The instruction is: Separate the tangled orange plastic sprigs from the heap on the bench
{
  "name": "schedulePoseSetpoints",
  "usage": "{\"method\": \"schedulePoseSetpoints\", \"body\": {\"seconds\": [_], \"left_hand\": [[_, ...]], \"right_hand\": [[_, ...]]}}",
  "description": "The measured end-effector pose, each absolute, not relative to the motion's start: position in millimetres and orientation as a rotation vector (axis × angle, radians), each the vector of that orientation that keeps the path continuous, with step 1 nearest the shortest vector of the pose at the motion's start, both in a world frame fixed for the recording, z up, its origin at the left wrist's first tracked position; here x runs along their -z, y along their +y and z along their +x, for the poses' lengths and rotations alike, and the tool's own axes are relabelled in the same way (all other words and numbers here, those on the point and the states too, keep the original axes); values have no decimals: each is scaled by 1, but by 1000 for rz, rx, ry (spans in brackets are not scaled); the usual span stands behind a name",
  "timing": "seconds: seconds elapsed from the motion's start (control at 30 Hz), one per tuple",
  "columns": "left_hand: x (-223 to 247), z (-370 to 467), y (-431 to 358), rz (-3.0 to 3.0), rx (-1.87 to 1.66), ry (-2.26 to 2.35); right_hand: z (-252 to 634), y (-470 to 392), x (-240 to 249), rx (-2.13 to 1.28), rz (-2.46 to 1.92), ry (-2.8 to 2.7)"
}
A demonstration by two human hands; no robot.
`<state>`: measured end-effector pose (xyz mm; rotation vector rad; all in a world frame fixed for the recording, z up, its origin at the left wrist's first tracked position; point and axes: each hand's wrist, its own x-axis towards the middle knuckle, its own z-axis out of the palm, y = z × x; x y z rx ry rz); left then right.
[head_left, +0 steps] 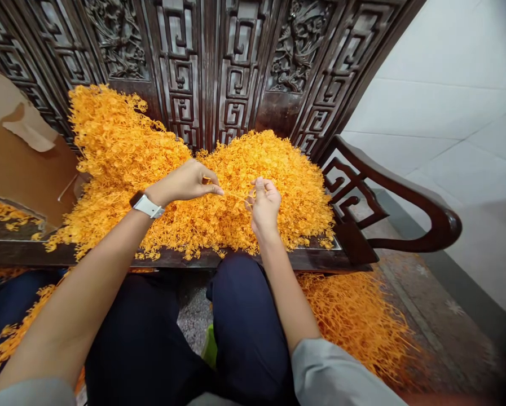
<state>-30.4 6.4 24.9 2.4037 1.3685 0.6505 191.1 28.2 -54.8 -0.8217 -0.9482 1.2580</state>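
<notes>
A big heap of small curly orange pieces, which look like plastic flower sprigs, covers the bench seat in front of me. Over the heap, my left hand has thumb and forefinger pinched on one end of a thin orange strand. The strand runs across to my right hand, whose fingers are curled around its other end with the thumb up. A watch with a pale band sits on my left wrist. Fine detail of the strand's ends is hidden by my fingers.
The dark carved wooden bench has a latticed back and a curved armrest at right. A torn cardboard box stands on the left. More orange strands lie on the floor at right. Something green shows between my knees.
</notes>
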Motion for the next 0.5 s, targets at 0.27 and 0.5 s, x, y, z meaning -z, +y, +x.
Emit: {"method": "schedulePoseSetpoints", "body": {"seconds": [0.27, 0.5], "left_hand": [[-17, -25, 19, 2577, -699, 1392], [-15, -69, 27, 2279, -1024, 1754]], "right_hand": [[201, -16, 16, -1148, -591, -1047], [260, -85, -55, -924, -621, -647]]}}
